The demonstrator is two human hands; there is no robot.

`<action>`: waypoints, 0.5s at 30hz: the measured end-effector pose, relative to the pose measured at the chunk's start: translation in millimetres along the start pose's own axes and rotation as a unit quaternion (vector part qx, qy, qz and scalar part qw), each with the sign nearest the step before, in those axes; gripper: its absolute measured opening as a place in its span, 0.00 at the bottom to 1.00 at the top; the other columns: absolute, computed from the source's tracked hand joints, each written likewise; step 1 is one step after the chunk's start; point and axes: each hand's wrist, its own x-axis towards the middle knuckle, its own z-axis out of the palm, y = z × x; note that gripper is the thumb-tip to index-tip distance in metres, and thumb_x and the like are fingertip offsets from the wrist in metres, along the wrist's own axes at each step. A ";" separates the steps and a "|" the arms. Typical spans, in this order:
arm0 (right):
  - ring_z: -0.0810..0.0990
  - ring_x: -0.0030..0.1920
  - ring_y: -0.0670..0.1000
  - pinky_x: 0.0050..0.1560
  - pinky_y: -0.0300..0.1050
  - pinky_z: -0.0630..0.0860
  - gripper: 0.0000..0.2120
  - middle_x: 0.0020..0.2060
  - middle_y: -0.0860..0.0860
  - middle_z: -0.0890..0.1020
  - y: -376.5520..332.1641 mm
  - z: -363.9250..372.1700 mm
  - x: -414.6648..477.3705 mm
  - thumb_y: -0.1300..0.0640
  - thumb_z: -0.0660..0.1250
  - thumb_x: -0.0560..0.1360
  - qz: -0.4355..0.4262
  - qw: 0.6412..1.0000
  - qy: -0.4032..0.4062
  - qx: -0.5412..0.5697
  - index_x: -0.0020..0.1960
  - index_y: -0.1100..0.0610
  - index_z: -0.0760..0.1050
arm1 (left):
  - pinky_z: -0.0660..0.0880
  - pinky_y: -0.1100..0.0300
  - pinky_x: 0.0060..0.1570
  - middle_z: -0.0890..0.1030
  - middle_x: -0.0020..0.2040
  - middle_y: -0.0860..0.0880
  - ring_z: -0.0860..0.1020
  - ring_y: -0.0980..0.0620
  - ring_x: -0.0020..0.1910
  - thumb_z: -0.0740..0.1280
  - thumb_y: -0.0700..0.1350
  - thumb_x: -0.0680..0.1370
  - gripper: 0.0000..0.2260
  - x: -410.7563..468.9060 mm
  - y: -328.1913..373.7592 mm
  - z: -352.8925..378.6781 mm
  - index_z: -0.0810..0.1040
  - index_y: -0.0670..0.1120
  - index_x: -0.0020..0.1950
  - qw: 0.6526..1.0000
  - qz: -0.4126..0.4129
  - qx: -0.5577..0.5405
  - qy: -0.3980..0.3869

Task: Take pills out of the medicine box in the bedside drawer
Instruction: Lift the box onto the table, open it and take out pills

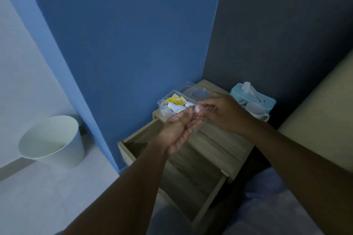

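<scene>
A clear plastic medicine box stands on the bedside table's top at its far left corner, lid tipped back. Inside lie a yellow packet and a white bottle. My left hand is held palm up over the open drawer, fingers spread. My right hand pinches a small pale pink container just above the left fingertips; it is blurred. No loose pill can be made out in the palm.
A teal tissue box and a white mug sit at the table's far right. A white waste bin stands on the floor to the left. The bed edge lies on the right, a blue wall behind.
</scene>
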 end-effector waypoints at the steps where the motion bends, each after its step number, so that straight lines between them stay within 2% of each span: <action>1: 0.81 0.43 0.54 0.49 0.51 0.77 0.11 0.44 0.54 0.82 -4.4 -3.1 -4.7 0.55 0.72 0.73 -0.004 1.000 0.002 -0.006 0.49 0.63 0.83 | 0.81 0.63 0.52 0.81 0.59 0.37 0.83 0.47 0.54 0.61 0.40 0.82 0.15 -5.1 -1.0 4.1 0.75 0.34 0.64 1.000 0.001 0.011 -0.002; 3: 0.80 0.43 0.51 0.48 0.46 0.75 0.10 0.46 0.52 0.82 -13.4 -7.0 -13.3 0.57 0.72 0.74 -0.011 1.000 0.012 -0.010 0.49 0.63 0.83 | 0.79 0.63 0.56 0.80 0.62 0.36 0.81 0.46 0.59 0.62 0.41 0.81 0.17 -12.6 -1.5 10.4 0.74 0.32 0.65 1.000 -0.006 0.025 -0.004; 5: 0.79 0.42 0.48 0.46 0.40 0.70 0.08 0.46 0.47 0.79 -22.0 -8.9 -20.7 0.58 0.71 0.75 -0.014 0.999 0.027 -0.012 0.49 0.62 0.84 | 0.80 0.64 0.54 0.79 0.63 0.35 0.80 0.45 0.60 0.63 0.43 0.81 0.17 -18.5 -0.6 14.5 0.75 0.31 0.64 1.000 -0.009 0.028 -0.001; 9: 0.77 0.40 0.49 0.42 0.40 0.68 0.09 0.39 0.53 0.79 -32.1 -13.7 -29.6 0.57 0.68 0.75 -0.036 0.999 0.032 -0.022 0.45 0.61 0.84 | 0.81 0.66 0.47 0.82 0.57 0.38 0.85 0.51 0.48 0.63 0.43 0.81 0.17 -31.6 -1.7 21.2 0.76 0.31 0.62 1.000 0.004 0.013 0.016; 12: 0.80 0.44 0.49 0.46 0.37 0.73 0.12 0.45 0.54 0.82 -39.5 -19.8 -31.7 0.57 0.68 0.73 -0.046 0.998 0.016 0.031 0.53 0.60 0.85 | 0.82 0.65 0.47 0.85 0.49 0.40 0.85 0.53 0.43 0.62 0.43 0.81 0.15 -39.1 -3.6 24.5 0.78 0.32 0.58 1.000 0.011 -0.020 0.016; 14: 0.82 0.51 0.45 0.50 0.36 0.77 0.14 0.52 0.49 0.83 -43.9 -25.2 -32.8 0.58 0.72 0.74 -0.029 0.993 0.013 0.116 0.59 0.57 0.83 | 0.81 0.64 0.50 0.86 0.47 0.41 0.86 0.52 0.44 0.62 0.42 0.81 0.12 -42.4 -0.9 26.3 0.80 0.35 0.53 0.999 0.021 -0.041 0.008; 15: 0.81 0.56 0.43 0.52 0.37 0.77 0.19 0.56 0.46 0.82 -45.4 -28.6 -33.0 0.56 0.74 0.73 -0.006 0.990 0.009 0.142 0.64 0.56 0.80 | 0.81 0.63 0.51 0.86 0.47 0.41 0.85 0.52 0.45 0.62 0.42 0.81 0.12 -44.4 1.0 27.5 0.80 0.35 0.53 0.999 0.025 -0.048 0.005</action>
